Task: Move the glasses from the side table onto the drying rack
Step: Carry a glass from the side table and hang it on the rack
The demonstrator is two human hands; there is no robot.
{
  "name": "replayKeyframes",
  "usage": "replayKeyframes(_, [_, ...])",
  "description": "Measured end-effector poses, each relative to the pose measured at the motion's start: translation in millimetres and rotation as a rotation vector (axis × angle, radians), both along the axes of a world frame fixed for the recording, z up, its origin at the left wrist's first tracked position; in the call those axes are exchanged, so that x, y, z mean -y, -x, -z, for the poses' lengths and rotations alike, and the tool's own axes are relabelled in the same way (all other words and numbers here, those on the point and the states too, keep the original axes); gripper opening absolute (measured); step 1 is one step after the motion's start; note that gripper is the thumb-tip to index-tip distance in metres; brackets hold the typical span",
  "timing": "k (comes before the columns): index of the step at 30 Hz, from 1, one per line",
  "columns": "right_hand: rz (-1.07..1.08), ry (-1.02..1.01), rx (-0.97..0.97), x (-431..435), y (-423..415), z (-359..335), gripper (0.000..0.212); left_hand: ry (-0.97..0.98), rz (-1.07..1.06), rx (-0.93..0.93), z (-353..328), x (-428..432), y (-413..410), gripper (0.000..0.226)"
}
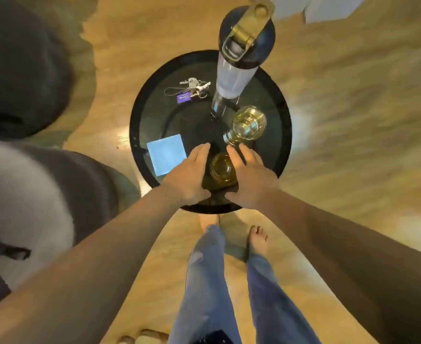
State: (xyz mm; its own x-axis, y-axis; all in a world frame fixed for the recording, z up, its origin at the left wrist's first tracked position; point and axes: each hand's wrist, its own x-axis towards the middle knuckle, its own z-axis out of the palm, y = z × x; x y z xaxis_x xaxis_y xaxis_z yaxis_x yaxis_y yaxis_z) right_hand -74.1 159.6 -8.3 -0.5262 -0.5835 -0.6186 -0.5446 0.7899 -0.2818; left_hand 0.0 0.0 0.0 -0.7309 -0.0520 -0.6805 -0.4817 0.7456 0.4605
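Observation:
Two clear drinking glasses stand on a round black side table. The near glass sits close to the table's front edge. The far glass stands just behind it, to the right. My left hand is on the left of the near glass and my right hand on its right, both with fingers extended. The hands flank the glass closely; neither visibly grips it. No drying rack is in view.
A tall clear bottle with a dark lid and gold clasp stands at the table's back. Keys lie back left, and a blue square pad front left. Dark cushioned seats fill the left. My bare feet stand on the wooden floor.

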Motion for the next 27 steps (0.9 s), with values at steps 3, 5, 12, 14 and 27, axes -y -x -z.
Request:
replayKeyframes(3, [0.043,-0.054,-0.013,1,2,28,0.112,-0.067,-0.037,0.045,31,-8,10,0.111])
replayKeyframes(5, [0.042,-0.053,-0.037,1,3,49,0.111,-0.095,-0.027,0.043,50,-13,17,0.108])
replayKeyframes(12, [0.051,0.067,-0.022,5,9,80,0.101,-0.103,-0.003,-0.042,83,-17,29,0.096])
replayKeyframes(14, [0.068,0.096,-0.014,1,11,74,0.100,-0.101,0.020,-0.046,76,-15,31,0.098])
replayKeyframes(27, [0.187,0.346,0.001,-40,40,-107,0.104,-0.138,0.188,-0.230,-108,-26,63,0.099])
